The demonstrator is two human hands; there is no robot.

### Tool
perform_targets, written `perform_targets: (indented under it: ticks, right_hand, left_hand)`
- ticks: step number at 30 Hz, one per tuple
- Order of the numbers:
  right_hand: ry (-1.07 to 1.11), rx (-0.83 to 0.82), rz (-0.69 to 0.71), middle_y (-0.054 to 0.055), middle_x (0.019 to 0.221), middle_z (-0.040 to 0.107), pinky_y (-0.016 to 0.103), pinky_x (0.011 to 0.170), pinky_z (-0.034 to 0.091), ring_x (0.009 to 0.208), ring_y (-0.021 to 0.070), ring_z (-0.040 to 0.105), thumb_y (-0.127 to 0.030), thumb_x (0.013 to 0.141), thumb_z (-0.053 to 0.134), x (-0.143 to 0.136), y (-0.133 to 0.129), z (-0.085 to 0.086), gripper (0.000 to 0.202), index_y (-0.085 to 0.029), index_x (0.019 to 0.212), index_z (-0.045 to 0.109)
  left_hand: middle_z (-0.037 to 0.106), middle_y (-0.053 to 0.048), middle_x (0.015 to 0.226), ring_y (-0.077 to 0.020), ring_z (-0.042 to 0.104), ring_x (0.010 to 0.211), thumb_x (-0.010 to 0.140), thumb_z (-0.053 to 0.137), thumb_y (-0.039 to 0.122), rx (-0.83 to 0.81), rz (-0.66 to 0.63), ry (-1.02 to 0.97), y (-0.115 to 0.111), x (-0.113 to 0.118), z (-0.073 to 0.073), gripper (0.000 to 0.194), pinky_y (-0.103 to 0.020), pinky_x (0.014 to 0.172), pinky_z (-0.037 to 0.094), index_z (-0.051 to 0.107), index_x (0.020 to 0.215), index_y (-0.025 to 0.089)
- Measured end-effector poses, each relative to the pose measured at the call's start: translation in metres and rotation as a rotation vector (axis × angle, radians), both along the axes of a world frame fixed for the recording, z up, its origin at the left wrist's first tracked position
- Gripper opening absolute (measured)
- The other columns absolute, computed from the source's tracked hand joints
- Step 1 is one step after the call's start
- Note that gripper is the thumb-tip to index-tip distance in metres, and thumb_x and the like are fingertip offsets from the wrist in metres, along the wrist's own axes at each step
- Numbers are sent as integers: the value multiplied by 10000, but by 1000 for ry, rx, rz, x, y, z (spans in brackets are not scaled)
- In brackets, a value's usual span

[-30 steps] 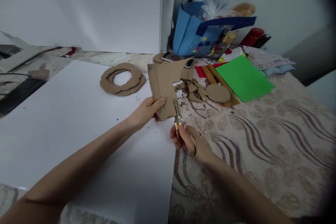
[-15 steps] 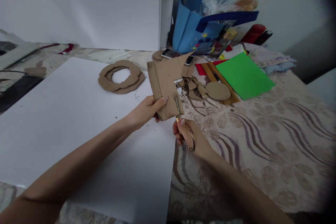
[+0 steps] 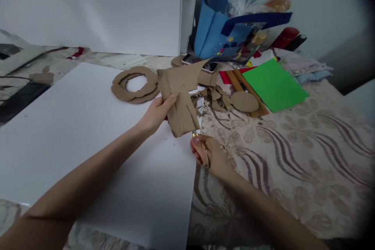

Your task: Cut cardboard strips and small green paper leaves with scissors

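A piece of brown cardboard (image 3: 179, 103) with a jagged, pointed top is pinched in my left hand (image 3: 156, 112), thumb on its face. A narrow slit runs up from near its lower right edge. My right hand (image 3: 209, 152) is closed around the handles of a pair of scissors (image 3: 206, 157), whose metal shows at the cardboard's bottom right corner. Most of the blades are hidden by the cardboard. Just left of the cardboard, scalloped cardboard rings (image 3: 124, 93) lie stacked on a large white sheet (image 3: 117, 187).
Cardboard scraps (image 3: 215, 97) and an oval cardboard piece (image 3: 245, 101) lie right of the work. Green paper (image 3: 275, 86) rests beside them. Behind stand a blue bag (image 3: 213, 31) and a white board (image 3: 117, 11). A phone (image 3: 208, 66) lies behind the cardboard.
The cardboard and my left hand have shifted slightly left. My right hand has also moved a little left and lower against the cardboard, and less of the scissor blades shows.
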State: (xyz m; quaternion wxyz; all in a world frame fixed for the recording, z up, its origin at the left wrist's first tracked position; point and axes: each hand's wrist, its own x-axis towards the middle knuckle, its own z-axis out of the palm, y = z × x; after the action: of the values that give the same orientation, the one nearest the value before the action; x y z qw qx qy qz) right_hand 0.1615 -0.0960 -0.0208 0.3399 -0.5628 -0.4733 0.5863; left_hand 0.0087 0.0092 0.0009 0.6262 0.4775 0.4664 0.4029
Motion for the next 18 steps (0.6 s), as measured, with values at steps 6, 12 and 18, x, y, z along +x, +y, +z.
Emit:
perform_targets:
  ticks: [6,12,18]
  right_hand:
    - [104,-79,87,-25,571,435,222,457,344,472,89,422,-720,804,357,8,1,-2,575,-176,681,498]
    - [147,-95,89,-28,561,441,225,448,334,454,89,422,-716,807,358,12,1,-6,576,-176,678,514]
    - [125,-90,115,-36,545,423,223,446,333,446,87,417,-694,827,353,12,-2,-4,561,-177,668,503]
  left_hand:
    - [543,-22,575,-127,528,540,787,575,506,25,-104,77,2,-4,0,364,-239,504,426,579,718,149]
    - [596,-50,644,-101,484,485,795,573,489,4,-110,84,0,-4,4,363,-211,406,321,613,808,129]
    - [680,-100,848,-194,628,745,744,632,502,-100,-71,12,0,-4,0,425,-263,571,474,626,959,136]
